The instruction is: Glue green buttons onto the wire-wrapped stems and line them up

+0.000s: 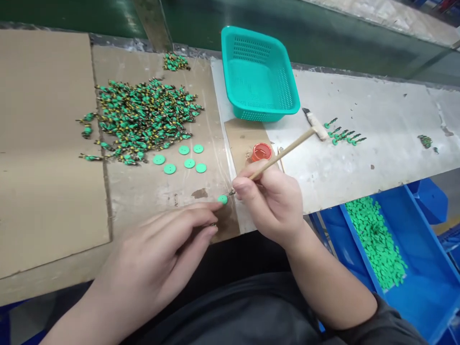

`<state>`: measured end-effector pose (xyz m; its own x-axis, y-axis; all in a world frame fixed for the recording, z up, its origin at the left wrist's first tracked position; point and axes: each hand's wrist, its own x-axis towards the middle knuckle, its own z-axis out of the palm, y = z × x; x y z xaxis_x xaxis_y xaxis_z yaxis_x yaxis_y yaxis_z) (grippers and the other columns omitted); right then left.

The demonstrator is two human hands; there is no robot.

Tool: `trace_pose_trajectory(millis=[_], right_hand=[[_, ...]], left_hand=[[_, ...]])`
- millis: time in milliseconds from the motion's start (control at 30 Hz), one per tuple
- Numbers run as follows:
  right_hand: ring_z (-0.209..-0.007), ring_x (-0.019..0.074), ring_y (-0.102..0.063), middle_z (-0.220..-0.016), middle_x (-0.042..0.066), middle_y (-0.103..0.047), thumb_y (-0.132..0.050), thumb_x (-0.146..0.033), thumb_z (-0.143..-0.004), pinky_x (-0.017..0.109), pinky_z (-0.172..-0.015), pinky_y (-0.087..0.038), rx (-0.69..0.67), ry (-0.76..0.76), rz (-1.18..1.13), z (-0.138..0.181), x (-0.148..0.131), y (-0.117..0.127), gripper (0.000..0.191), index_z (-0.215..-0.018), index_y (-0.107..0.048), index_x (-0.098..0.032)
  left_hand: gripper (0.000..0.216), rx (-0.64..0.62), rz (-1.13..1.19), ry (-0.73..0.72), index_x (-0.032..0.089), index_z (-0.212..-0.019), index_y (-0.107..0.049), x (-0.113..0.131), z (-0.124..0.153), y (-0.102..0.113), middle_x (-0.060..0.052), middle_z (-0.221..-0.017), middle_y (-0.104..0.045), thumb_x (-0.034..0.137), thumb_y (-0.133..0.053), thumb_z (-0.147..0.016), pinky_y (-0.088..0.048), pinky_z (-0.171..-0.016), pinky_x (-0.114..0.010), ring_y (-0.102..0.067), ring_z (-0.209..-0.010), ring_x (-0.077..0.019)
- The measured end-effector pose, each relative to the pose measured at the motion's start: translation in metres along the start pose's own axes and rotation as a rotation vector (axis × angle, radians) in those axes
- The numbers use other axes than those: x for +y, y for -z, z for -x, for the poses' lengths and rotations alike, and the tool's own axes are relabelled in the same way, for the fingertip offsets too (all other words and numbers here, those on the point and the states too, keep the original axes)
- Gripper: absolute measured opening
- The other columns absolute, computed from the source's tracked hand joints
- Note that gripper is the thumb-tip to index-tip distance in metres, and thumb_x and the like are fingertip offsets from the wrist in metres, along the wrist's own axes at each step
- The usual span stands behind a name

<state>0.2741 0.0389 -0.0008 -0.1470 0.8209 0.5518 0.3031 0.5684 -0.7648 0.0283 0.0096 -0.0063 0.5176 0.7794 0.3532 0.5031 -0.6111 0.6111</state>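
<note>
My right hand is closed around a thin wooden-handled tool, perhaps a brush. Its small dark tip meets the edge of a small green disc lying on the table. The index finger of my left hand rests against that disc. Below it, the left thumb and curled fingers pinch together, with a tiny bit of something showing at their tips; I cannot make out what. Beyond my hands stands a small red cup of liquid. Several larger green discs with holes lie flat to the left.
A big heap of small green, yellow and dark pieces covers the back left. A teal basket stands at the back. Green discs with dark stems lie beside a white, black-ended object. Lower right, a blue bin holds green pieces.
</note>
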Motion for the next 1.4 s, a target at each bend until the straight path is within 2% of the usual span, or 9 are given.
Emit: trace_pose_trajectory(millis=[100, 333, 467, 800, 867, 1000, 1100, 1267, 1400], right_hand=[[-0.073, 0.0078, -0.062, -0.082, -0.006, -0.065, -0.074, -0.021, -0.115, 0.024, -0.07, -0.054, -0.041, -0.001, 0.018, -0.002, 0.001, -0.003, 0.024, -0.092, -0.066, -0.022], [-0.078, 0.0127, -0.065, -0.086, -0.001, -0.068, -0.073, -0.037, -0.118, 0.03, -0.073, -0.056, -0.07, 0.007, 0.126, 0.003, 0.002, -0.001, 0.028, -0.093, -0.068, -0.025], [-0.08, 0.0153, -0.065, -0.09, 0.001, -0.071, -0.069, -0.038, -0.119, 0.033, -0.074, -0.062, -0.052, -0.003, 0.129, 0.005, 0.001, -0.002, 0.02, -0.102, -0.073, -0.028], [-0.08, 0.0165, -0.066, -0.092, 0.0, -0.071, -0.073, -0.039, -0.117, 0.034, -0.075, -0.063, -0.051, -0.001, 0.121, 0.004, -0.001, -0.003, 0.017, -0.103, -0.073, -0.029], [-0.08, 0.017, -0.066, -0.093, 0.001, -0.071, -0.071, -0.039, -0.118, 0.035, -0.075, -0.063, -0.057, -0.005, 0.122, 0.003, 0.0, -0.003, 0.016, -0.105, -0.073, -0.029], [-0.08, 0.0166, -0.068, -0.094, 0.001, -0.071, -0.07, -0.038, -0.118, 0.035, -0.075, -0.064, -0.075, 0.016, 0.15, 0.002, 0.001, -0.002, 0.016, -0.105, -0.072, -0.029], [-0.081, 0.0165, -0.069, -0.094, 0.002, -0.07, -0.069, -0.04, -0.119, 0.033, -0.077, -0.065, -0.067, 0.038, 0.2, 0.003, 0.003, -0.004, 0.02, -0.103, -0.072, -0.028], [-0.079, 0.0157, -0.067, -0.091, 0.001, -0.069, -0.068, -0.04, -0.119, 0.032, -0.079, -0.066, -0.025, 0.005, 0.202, 0.006, 0.001, -0.005, 0.022, -0.102, -0.076, -0.028], [-0.075, 0.0156, -0.07, -0.091, 0.001, -0.072, -0.072, -0.031, -0.116, 0.033, -0.077, -0.068, -0.021, -0.046, 0.155, 0.001, -0.009, 0.0, 0.015, -0.102, -0.077, -0.029]], left_hand=[[0.016, -0.048, -0.05, -0.02, 0.031, -0.129, -0.072, -0.003, 0.005, -0.001, -0.003, -0.132, -0.092, 0.03, -0.068, -0.114, -0.071, -0.104, -0.028, -0.091, -0.109, -0.0214], [0.022, -0.109, -0.05, -0.005, 0.032, -0.134, -0.074, -0.006, 0.016, -0.005, 0.004, -0.138, -0.089, 0.03, -0.069, -0.113, -0.061, -0.121, -0.027, -0.087, -0.121, -0.0166], [0.021, -0.075, -0.025, -0.013, 0.033, -0.131, -0.076, -0.007, 0.018, -0.005, 0.005, -0.139, -0.089, 0.029, -0.071, -0.112, -0.062, -0.12, -0.029, -0.087, -0.121, -0.0171], [0.021, -0.152, -0.012, 0.065, 0.039, -0.13, -0.075, -0.006, 0.017, -0.002, 0.006, -0.14, -0.089, 0.032, -0.071, -0.111, -0.066, -0.117, -0.035, -0.088, -0.119, -0.0198], [0.02, -0.122, 0.035, 0.121, 0.038, -0.127, -0.077, -0.003, 0.017, -0.003, 0.003, -0.133, -0.09, 0.034, -0.074, -0.108, -0.07, -0.11, -0.035, -0.089, -0.116, -0.0224], [0.022, 0.072, 0.234, 0.37, 0.036, -0.12, -0.082, 0.005, 0.017, -0.011, -0.003, -0.11, -0.09, 0.05, -0.079, -0.102, -0.078, -0.091, -0.04, -0.09, -0.109, -0.031], [0.025, 0.119, 0.292, 0.424, 0.038, -0.119, -0.082, 0.007, 0.017, -0.017, -0.003, -0.107, -0.09, 0.055, -0.078, -0.102, -0.079, -0.088, -0.041, -0.09, -0.11, -0.0322], [0.021, 0.106, 0.269, 0.385, 0.041, -0.118, -0.084, 0.005, 0.018, -0.013, -0.001, -0.109, -0.09, 0.051, -0.081, -0.1, -0.08, -0.089, -0.044, -0.09, -0.113, -0.0337], [0.021, -0.083, 0.07, 0.15, 0.043, -0.127, -0.08, -0.002, 0.02, -0.003, 0.006, -0.134, -0.09, 0.039, -0.076, -0.106, -0.074, -0.111, -0.041, -0.089, -0.121, -0.0266]])
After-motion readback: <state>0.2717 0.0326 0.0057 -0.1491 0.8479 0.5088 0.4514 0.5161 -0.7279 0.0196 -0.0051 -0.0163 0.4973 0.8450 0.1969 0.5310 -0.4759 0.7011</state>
